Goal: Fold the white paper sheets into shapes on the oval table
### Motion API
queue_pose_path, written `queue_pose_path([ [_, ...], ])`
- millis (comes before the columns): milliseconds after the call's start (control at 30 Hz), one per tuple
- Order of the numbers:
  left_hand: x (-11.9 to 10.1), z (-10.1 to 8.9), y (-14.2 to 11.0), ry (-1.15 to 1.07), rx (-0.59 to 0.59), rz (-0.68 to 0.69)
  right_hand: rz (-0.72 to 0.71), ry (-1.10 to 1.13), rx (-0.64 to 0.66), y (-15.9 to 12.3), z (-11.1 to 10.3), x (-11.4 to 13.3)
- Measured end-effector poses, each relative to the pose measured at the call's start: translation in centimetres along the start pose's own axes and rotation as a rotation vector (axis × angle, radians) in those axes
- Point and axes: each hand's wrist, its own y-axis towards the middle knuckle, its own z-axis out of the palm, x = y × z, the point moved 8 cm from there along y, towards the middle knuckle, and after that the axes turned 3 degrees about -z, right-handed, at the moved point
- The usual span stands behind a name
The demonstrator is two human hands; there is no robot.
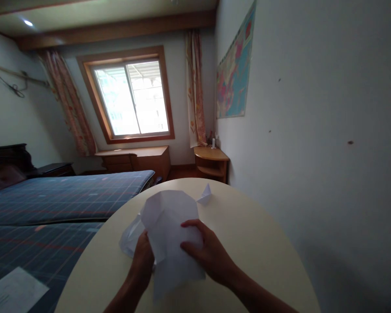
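Observation:
A white sheet of paper (172,256), creased and with its upper corners folded or cut off, is held up over the round table. My left hand (143,256) grips its left edge, with most of the fingers hidden behind the sheet. On the right side, my right hand (205,248) pinches the paper, thumb and forefinger showing on its near face. Behind the left hand lies a clear plastic bag (129,237). Beyond the sheet, a small folded paper boat (206,194) rests near the table's far edge.
The cream round table (254,243) stands beside a white wall (313,174) at right. A bed with a blue plaid cover (68,195) is at left, a printed sheet (16,291) lying on it. A wooden corner shelf (211,153) and a desk (150,158) stand beyond.

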Motion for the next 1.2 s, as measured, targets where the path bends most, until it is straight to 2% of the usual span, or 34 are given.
queue_pose_path([
  [100,-2.5,-0.7,1.8,0.032,0.043,0.053,-0.05,-0.018,0.037,1.2,-1.2,0.9],
  [167,-3.5,-0.9,2.8,0.032,0.13,0.035,-0.088,-0.031,0.021,2.1,-1.8,1.0],
  [267,-3.9,-0.5,3.4,0.024,0.25,-0.032,-0.066,0.0,-0.002,3.1,-1.6,0.0],
  [333,-3.7,-0.2,3.4,0.022,0.257,-0.044,-0.043,-0.014,-0.027,3.5,-1.1,-0.9],
  [400,-3.2,0.1,3.4,0.037,0.21,-0.027,-0.061,-0.12,-0.091,3.5,-0.7,-1.0],
  [500,-2.4,-0.3,3.5,0.131,0.043,0.033,-0.101,-0.342,-0.188,3.0,-0.5,-0.4],
  [567,-2.1,-0.8,3.5,0.225,-0.081,0.078,-0.109,-0.391,-0.178,2.7,-0.1,-0.2],
  [633,-2.0,-0.9,3.4,0.263,-0.114,0.093,-0.143,-0.338,-0.139,2.6,0.2,-0.1],
  [700,-1.7,-0.3,3.4,0.208,-0.02,0.069,-0.15,-0.22,-0.151,2.9,-0.2,-0.5],
  [800,-1.5,1.2,3.0,0.099,0.199,0.03,-0.037,0.058,-0.223,3.9,-1.7,-2.7],
  [833,-1.5,1.6,2.9,0.089,0.259,0.027,0.005,0.181,-0.172,4.3,-1.6,-3.4],
  [900,-1.8,1.8,2.9,0.091,0.333,0.036,0.065,0.382,0.06,4.9,-0.4,-4.1],
  [967,-2.4,1.4,3.2,0.119,0.359,0.059,0.087,0.45,0.268,4.8,0.6,-3.9],
  [1000,-3.1,1.0,3.5,0.145,0.35,0.088,0.077,0.43,0.294,4.8,0.4,-3.7],
  [1067,-5.1,-0.1,4.1,0.202,0.317,0.194,-0.014,0.32,0.222,5.2,-0.9,-2.5],
  [1133,-7.6,-1.0,4.4,0.229,0.319,0.346,-0.201,0.151,0.125,5.4,-2.5,-0.1],
  [1200,-9.6,-1.5,4.5,0.255,0.368,0.474,-0.414,-0.041,0.117,5.2,-3.1,2.5],
])
